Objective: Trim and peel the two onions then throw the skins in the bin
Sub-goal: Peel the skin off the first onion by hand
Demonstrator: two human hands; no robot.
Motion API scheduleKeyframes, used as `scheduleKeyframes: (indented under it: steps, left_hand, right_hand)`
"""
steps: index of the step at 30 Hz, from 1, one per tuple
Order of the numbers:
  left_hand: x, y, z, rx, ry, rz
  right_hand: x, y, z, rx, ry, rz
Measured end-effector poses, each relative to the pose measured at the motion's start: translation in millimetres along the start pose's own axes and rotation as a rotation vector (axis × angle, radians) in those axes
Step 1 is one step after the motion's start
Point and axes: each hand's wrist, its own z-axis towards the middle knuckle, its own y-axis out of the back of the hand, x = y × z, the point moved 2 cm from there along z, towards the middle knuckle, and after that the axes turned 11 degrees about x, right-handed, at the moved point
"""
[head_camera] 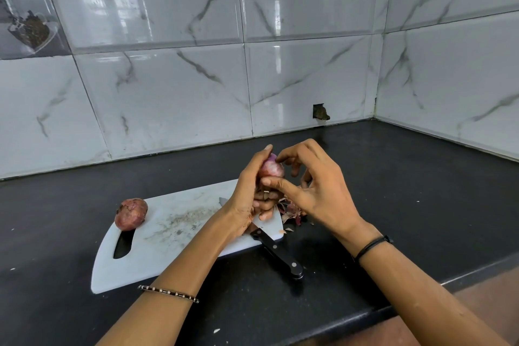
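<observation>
Both hands meet above the cutting board (168, 233): my left hand (247, 194) curls round the part-peeled red onion (271, 167), my right hand (317, 188) pinches its skin. I judge this is the first peel, nearly done; next comes the unpeeled onion (131, 213) on the board's left end.

Onion (271, 167): only upper part shows, rest covered by fingers of left hand (247, 196) and right hand (317, 191). Knife (278, 254): blade middle hidden under left wrist; tip and handle show. Skins (290, 213) at right end of board (168, 233) partly behind right hand. Forearms (179, 270) cut off by bottom edge. Bench (421, 191) cut off left and right. Dark hole (321, 113) above bench back edge: contents unclear.
</observation>
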Motion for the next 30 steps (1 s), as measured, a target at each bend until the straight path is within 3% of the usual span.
scheduleKeyframes:
  steps: [13, 18, 30]
  left_hand:
    - [1.4, -3.9, -1.0, -0.015, 0.063, 0.096]
    - [2.2, -4.5, -1.6, -0.020, 0.087, 0.103]
    - [2.3, -3.8, -1.4, 0.004, 0.074, 0.115]
  right_hand:
    - [-3.0, -4.0, 1.9, 0.060, -0.072, 0.060]
    - [-1.7, -1.6, 1.5, 0.008, -0.117, 0.112]
    - [0.3, -4.0, 0.4, 0.059, -0.085, 0.191]
